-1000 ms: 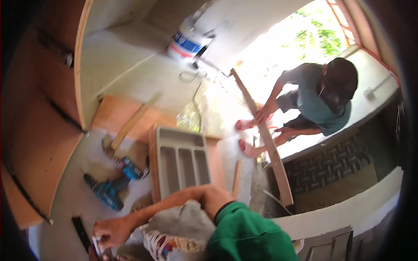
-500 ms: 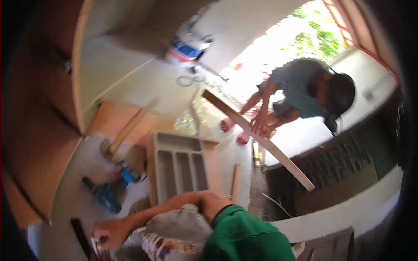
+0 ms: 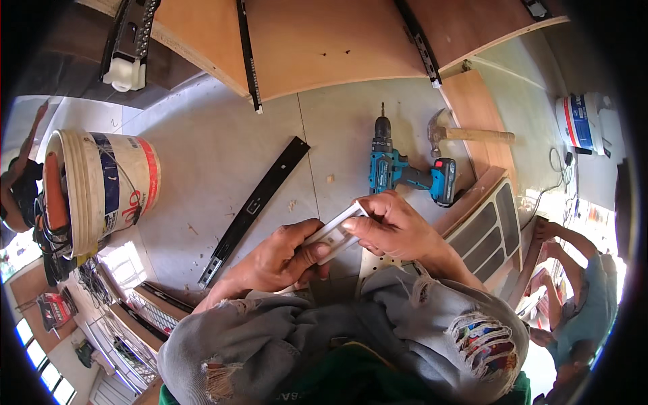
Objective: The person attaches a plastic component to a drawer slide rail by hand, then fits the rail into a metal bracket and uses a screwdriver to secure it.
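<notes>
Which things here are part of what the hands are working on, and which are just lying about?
In hand:
- small white flat piece, gripped by the left hand and the right hand

Lying about:
- blue cordless drill
- hammer
- black drawer slide on the floor
- white bucket
- grey cutlery tray
- white paint tub

Two bare hands, left hand (image 3: 280, 260) and right hand (image 3: 395, 226), gripping a small white plastic piece (image 3: 335, 233), blue cordless drill (image 3: 398, 169), hammer (image 3: 466, 133), black drawer slide (image 3: 256, 206), white bucket (image 3: 101, 189) on grey floor
</notes>
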Motion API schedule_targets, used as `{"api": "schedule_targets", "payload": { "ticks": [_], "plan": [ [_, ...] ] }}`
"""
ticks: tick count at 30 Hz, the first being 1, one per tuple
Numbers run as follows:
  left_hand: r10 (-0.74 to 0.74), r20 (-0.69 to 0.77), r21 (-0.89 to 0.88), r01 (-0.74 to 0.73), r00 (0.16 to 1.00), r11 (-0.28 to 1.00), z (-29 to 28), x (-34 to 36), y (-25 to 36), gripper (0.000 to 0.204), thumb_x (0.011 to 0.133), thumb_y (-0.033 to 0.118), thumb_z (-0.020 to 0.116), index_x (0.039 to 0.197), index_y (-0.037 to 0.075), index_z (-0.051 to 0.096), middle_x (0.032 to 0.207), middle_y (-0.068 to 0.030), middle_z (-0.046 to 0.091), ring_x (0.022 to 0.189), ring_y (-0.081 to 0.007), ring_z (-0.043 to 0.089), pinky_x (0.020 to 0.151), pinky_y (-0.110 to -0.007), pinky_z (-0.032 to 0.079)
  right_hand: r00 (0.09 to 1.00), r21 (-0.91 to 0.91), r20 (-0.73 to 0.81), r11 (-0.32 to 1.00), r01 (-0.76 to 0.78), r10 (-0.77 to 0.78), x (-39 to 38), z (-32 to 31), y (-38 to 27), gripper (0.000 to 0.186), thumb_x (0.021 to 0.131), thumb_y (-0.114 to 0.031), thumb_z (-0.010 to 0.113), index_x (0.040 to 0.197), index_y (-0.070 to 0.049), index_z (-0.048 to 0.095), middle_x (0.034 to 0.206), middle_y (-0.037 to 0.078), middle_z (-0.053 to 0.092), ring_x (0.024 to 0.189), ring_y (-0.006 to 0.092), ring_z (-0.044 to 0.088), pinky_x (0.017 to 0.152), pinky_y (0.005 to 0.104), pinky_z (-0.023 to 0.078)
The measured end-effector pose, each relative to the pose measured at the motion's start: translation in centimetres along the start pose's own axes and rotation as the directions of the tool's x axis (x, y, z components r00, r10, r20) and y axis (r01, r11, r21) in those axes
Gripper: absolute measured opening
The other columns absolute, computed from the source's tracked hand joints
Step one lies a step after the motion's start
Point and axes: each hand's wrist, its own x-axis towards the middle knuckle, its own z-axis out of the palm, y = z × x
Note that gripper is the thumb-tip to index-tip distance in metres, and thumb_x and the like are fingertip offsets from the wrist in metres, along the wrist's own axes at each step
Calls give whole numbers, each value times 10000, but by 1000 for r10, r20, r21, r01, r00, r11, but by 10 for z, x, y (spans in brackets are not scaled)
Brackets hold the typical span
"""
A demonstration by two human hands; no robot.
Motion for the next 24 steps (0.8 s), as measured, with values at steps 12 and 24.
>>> {"api": "schedule_targets", "payload": {
  "ticks": [12,24],
  "plan": [
    [57,-13,-32,-57,998,998,2,1,-15,303,1038,275,461,973,-14,529,749,-67,637,553,-93,537,510,-267,439,994,88,66,992,-94,89,-1,2,-4,288,973,-234,570,774,-27,581,563,-28,497,489,52,430,443,251,323],
    [-23,-76,-217,6,997,976,-6,0,-29,321,1027,304,468,986,-5,542,761,-67,625,592,-97,548,506,-268,453,990,-115,-98,987,-111,100,14,8,-19,192,951,-184,611,849,-20,607,582,-33,459,493,61,446,430,254,325]
  ]
}}
